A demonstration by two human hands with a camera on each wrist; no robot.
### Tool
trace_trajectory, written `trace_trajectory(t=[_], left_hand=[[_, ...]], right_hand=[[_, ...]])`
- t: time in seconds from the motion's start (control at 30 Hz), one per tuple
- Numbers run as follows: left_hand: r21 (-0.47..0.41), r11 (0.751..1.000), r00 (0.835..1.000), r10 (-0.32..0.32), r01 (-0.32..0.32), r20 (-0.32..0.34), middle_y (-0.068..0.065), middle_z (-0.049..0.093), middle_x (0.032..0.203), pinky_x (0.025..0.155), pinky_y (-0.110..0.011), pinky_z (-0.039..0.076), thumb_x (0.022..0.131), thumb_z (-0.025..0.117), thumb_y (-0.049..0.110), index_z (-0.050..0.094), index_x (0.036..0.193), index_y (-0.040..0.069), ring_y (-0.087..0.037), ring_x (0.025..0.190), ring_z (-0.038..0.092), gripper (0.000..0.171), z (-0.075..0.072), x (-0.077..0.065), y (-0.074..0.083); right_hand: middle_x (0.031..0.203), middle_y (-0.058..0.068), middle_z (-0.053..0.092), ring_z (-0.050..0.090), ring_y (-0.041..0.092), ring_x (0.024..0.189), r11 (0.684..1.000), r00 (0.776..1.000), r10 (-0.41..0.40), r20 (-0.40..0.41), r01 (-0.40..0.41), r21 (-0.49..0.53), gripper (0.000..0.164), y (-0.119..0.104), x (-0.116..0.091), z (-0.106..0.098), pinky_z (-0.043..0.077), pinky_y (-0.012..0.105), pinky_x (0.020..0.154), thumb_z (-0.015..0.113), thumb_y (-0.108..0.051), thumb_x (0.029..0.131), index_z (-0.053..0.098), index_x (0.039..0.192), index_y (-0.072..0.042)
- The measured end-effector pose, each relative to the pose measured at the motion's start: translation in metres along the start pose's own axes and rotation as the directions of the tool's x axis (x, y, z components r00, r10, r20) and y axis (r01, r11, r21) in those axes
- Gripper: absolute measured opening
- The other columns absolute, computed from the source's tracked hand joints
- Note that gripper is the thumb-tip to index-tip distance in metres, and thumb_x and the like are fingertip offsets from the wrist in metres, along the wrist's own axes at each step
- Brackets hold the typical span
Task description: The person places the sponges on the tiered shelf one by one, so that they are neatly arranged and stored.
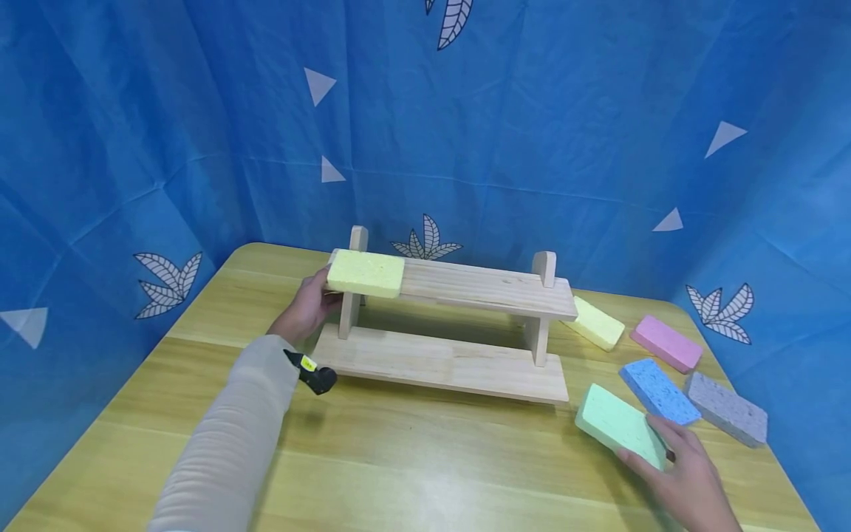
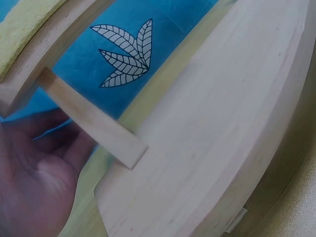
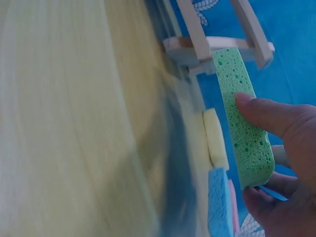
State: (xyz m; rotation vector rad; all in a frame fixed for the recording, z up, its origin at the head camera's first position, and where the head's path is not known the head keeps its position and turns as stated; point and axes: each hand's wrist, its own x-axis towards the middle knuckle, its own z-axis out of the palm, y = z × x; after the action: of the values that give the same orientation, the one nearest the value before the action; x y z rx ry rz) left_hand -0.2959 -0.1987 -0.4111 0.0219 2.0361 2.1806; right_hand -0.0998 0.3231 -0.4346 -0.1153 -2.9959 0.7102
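A two-tier wooden shelf [image 1: 479,287] stands on the table, with a pale yellow sponge [image 1: 366,272] lying on the left end of its top board. My left hand [image 1: 307,304] grips the shelf at that end; in the left wrist view its fingers [image 2: 79,148] pass behind the upright, under the top board. In my right hand [image 1: 688,473] is a light green sponge [image 1: 618,421], pinched between thumb and fingers. It is raised over the table right of the shelf's lower board [image 1: 439,362]. The right wrist view shows the green sponge [image 3: 242,118] with its pores.
Right of the shelf lie a second pale yellow sponge [image 1: 597,323], a pink sponge [image 1: 667,343], a blue sponge [image 1: 658,391] and a grey sponge [image 1: 725,408]. The blue sponge is close beyond my right hand. A blue patterned curtain [image 1: 465,133] hangs around the wooden table [image 1: 372,458].
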Motion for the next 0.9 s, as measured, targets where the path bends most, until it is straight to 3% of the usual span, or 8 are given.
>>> trace_trajectory(t=[0.6,0.9], left_hand=[[-0.010,1.000,1.000,-0.009,0.009,-0.009,-0.017,0.033,0.147,0.112,-0.041,0.028,0.104,0.021,0.042,0.031,0.147,0.007,-0.030,0.136,0.034,0.056,0.002,-0.002,0.002],[-0.019,1.000,1.000,0.001,-0.001,-0.006,-0.018,0.035,0.144,0.111,-0.042,0.029,0.104,0.022,0.041,0.033,0.146,0.006,-0.031,0.133,0.036,0.056,0.001,-0.001,0.000]], right_hand=[[0.129,0.030,0.042,0.046,0.044,0.109,0.987,0.982,-0.149,-0.120,0.154,0.036,0.076,-0.033,0.009,-0.008,0.047,0.055,0.080,0.077,-0.034,0.078,0.046,0.130,0.012],[0.133,0.027,0.041,0.043,0.043,0.114,0.976,0.973,-0.197,-0.123,0.206,0.065,0.076,-0.052,0.020,-0.014,0.045,0.058,0.082,0.077,-0.033,0.078,0.046,0.133,0.008]])
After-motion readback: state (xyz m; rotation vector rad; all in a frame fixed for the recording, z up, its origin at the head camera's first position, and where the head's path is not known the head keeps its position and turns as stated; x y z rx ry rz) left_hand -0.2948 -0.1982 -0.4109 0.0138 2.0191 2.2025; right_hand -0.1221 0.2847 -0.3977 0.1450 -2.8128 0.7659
